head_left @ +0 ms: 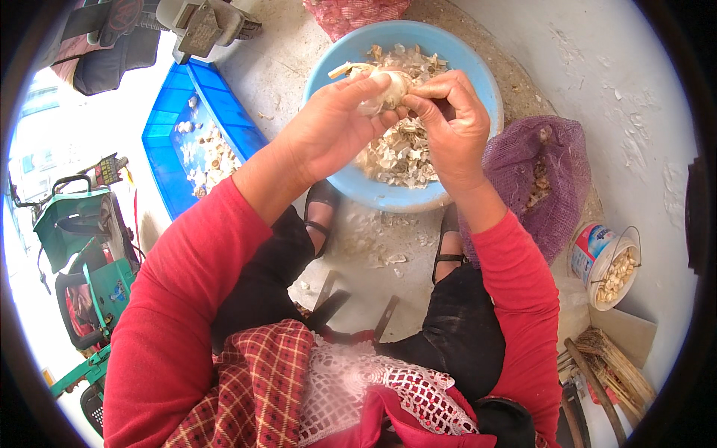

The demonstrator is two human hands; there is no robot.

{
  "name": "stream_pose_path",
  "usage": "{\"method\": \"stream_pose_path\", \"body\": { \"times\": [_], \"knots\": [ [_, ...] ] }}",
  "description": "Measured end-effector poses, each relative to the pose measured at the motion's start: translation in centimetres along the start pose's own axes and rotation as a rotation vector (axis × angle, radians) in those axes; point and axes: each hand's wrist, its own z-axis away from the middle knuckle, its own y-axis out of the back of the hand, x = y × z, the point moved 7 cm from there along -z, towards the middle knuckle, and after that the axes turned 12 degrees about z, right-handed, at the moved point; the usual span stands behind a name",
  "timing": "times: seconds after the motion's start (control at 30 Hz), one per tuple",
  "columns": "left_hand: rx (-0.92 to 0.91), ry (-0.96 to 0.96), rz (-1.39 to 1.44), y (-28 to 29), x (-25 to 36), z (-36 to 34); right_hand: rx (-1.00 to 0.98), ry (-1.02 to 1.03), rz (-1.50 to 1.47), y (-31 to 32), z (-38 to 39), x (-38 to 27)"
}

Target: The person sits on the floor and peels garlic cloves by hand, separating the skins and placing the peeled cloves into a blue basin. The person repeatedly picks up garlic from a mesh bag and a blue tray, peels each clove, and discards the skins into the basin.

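Observation:
Over a round light-blue basin (328, 69), my left hand (342, 113) is closed round a whitish garlic bulb (396, 88) with its dry stem pointing left. My right hand (455, 112) pinches at the bulb's right side, thumb and forefinger pressed together on its skin. Below both hands, the basin holds a heap of papery garlic skins (407, 153). Part of the bulb is hidden by my fingers.
At left lies a blue crate (166, 123) with garlic in it. A purple mesh sack (515, 160) and a white bucket of cloves (614, 276) are at right. A red mesh sack (351, 15) stands behind the basin. Sticks (597, 381) lean at lower right.

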Motion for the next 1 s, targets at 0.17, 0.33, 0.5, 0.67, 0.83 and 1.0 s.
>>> {"method": "stream_pose_path", "body": {
  "times": [0.17,0.33,0.5,0.67,0.83,1.0],
  "knots": [
    [-0.001,-0.033,-0.112,-0.6,0.3,0.3,-0.091,-0.079,-0.05,-0.7,0.4,0.6],
    [0.0,-0.075,-0.226,-1.1,0.2,0.4,-0.107,-0.117,-0.08,-0.9,0.6,0.8],
    [0.039,-0.159,-0.45,-0.9,1.4,0.3,-0.094,-0.474,-0.454,-1.2,1.0,2.8],
    [0.004,-0.275,-0.89,-0.7,1.3,0.3,-0.138,-0.399,-0.452,-2.3,0.9,1.6],
    [-0.021,-0.323,-1.089,-0.7,1.2,0.0,-0.239,-0.426,-0.408,-3.1,1.4,0.7],
    [-0.029,-0.245,-0.729,-1.2,0.7,0.0,-0.216,-0.353,-0.435,-2.2,0.7,-0.6]
  ]
}}
